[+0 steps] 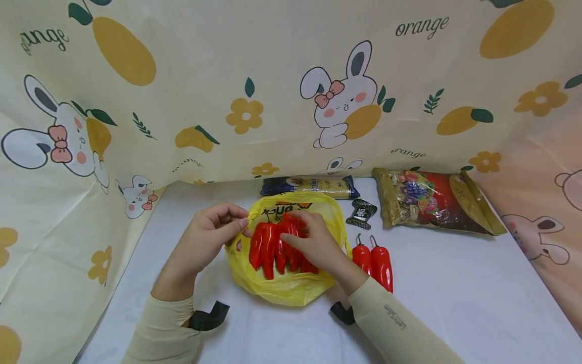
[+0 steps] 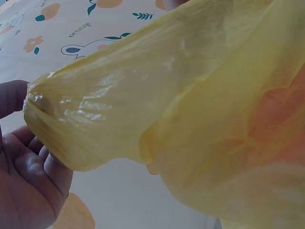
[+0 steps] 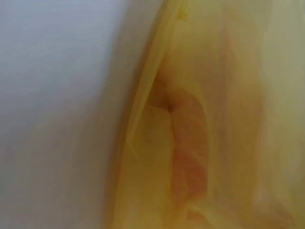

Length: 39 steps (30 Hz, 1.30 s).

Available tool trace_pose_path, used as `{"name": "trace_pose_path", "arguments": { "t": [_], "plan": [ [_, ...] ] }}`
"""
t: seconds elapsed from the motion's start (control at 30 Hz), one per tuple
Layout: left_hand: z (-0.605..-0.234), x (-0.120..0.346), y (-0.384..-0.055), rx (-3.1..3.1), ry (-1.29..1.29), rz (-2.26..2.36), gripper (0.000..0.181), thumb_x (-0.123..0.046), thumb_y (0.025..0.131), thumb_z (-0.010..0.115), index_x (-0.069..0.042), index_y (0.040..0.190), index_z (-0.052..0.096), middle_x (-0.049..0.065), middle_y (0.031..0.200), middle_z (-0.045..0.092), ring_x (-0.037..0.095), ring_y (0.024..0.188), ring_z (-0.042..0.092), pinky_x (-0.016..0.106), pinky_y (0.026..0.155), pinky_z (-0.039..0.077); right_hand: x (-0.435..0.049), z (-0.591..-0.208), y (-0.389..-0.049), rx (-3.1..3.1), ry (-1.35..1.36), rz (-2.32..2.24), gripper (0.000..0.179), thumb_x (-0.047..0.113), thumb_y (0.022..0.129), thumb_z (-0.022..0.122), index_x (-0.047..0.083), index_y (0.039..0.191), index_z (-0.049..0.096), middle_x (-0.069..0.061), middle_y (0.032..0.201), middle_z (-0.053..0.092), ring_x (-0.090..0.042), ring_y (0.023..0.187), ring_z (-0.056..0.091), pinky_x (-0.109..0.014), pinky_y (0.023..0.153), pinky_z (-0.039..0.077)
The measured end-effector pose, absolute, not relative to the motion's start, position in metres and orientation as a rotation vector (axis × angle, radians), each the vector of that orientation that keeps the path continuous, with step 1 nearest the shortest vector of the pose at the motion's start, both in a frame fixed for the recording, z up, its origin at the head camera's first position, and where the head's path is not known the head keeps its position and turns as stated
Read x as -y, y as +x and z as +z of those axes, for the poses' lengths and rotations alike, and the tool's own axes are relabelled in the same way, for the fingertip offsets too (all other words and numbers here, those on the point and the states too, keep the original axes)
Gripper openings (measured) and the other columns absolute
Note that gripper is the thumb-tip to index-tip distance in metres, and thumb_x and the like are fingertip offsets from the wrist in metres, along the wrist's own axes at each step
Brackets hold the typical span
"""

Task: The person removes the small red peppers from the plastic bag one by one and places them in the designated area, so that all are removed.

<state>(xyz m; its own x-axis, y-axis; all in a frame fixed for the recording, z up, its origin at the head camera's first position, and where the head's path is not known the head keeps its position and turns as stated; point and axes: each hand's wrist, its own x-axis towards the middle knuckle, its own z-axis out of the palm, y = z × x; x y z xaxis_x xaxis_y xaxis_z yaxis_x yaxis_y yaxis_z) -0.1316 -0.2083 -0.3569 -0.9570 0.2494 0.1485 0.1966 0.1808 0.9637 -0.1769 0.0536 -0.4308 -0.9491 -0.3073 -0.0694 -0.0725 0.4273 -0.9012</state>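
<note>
A yellow plastic bag (image 1: pixel 291 296) lies with its mouth spread, several glossy red chili peppers (image 1: pixel 269 247) side by side inside. At its left rim my left hand (image 1: pixel 213 227) pinches the film between thumb and fingers; the left wrist view shows the gathered bag edge (image 2: pixel 38 98) at those fingertips. My right hand (image 1: pixel 318 242) reaches into the mouth from the right, thumb and fingers around a red pepper (image 1: pixel 292 226) at the top of the group. Yellow film (image 3: pixel 238 143) covers much of the right wrist view, hiding that hand.
Two more red peppers (image 1: pixel 382 265) lie right of the bag, partly behind the right forearm. A small black packet (image 1: pixel 361 214) sits beyond them. At the back are a blue-and-gold long package (image 1: pixel 313 187) and a large gold-and-red bag (image 1: pixel 436 202), before a patterned cloth wall.
</note>
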Motion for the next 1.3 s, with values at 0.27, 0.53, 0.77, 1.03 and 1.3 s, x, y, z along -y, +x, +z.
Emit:
{"name": "trace_pose_path", "arguments": {
  "t": [0.27, 0.53, 0.77, 1.03, 1.3],
  "plan": [
    [-0.357, 0.208, -0.132, -2.391, 0.455, 1.936, 0.016, -0.002, 0.106, 0.064, 0.01, 0.117, 0.069, 0.017, 0.093, 0.068, 0.024, 0.069, 0.063, 0.028, 0.066, 0.057, -0.044, -0.434, -0.183, -2.606, -0.29, -1.298, 0.051, 0.025, 0.101, 0.08, 0.022, 0.15, 0.066, -0.012, 0.127, 0.054, -0.031, 0.111, 0.055, -0.042, 0.084, 0.059],
    [-0.356, 0.208, -0.131, -2.381, 0.468, 1.947, 0.016, -0.001, 0.105, 0.064, 0.01, 0.116, 0.069, 0.017, 0.092, 0.067, 0.023, 0.069, 0.063, 0.027, 0.065, 0.056, -0.04, -0.431, -0.185, -2.619, -0.298, -1.278, 0.04, 0.009, 0.099, 0.076, 0.021, 0.137, 0.073, -0.01, 0.121, 0.056, -0.031, 0.107, 0.056, -0.043, 0.086, 0.055],
    [-0.355, 0.208, -0.131, -2.385, 0.458, 1.938, 0.016, -0.003, 0.107, 0.064, 0.009, 0.117, 0.069, 0.018, 0.095, 0.068, 0.025, 0.072, 0.061, 0.028, 0.066, 0.057, -0.044, -0.424, -0.183, -2.521, -0.321, -1.394, 0.037, 0.004, 0.097, 0.074, 0.017, 0.132, 0.074, -0.007, 0.127, 0.062, -0.031, 0.113, 0.057, -0.047, 0.094, 0.055],
    [-0.356, 0.208, -0.132, -2.383, 0.474, 1.934, 0.016, -0.003, 0.107, 0.063, 0.008, 0.116, 0.069, 0.017, 0.095, 0.071, 0.025, 0.074, 0.06, 0.027, 0.066, 0.055, -0.056, -0.419, -0.173, -2.345, -0.336, -1.487, 0.029, 0.006, 0.1, 0.073, 0.019, 0.126, 0.077, -0.007, 0.122, 0.066, -0.032, 0.111, 0.059, -0.042, 0.084, 0.06],
    [-0.357, 0.208, -0.13, -2.369, 0.473, 1.941, 0.016, -0.002, 0.106, 0.064, 0.009, 0.117, 0.069, 0.018, 0.095, 0.068, 0.024, 0.071, 0.062, 0.028, 0.067, 0.057, -0.077, -0.408, -0.16, -2.207, -0.297, -1.58, 0.026, 0.014, 0.102, 0.076, 0.02, 0.128, 0.078, -0.009, 0.127, 0.066, -0.035, 0.117, 0.059, -0.042, 0.084, 0.062]
  ]
}}
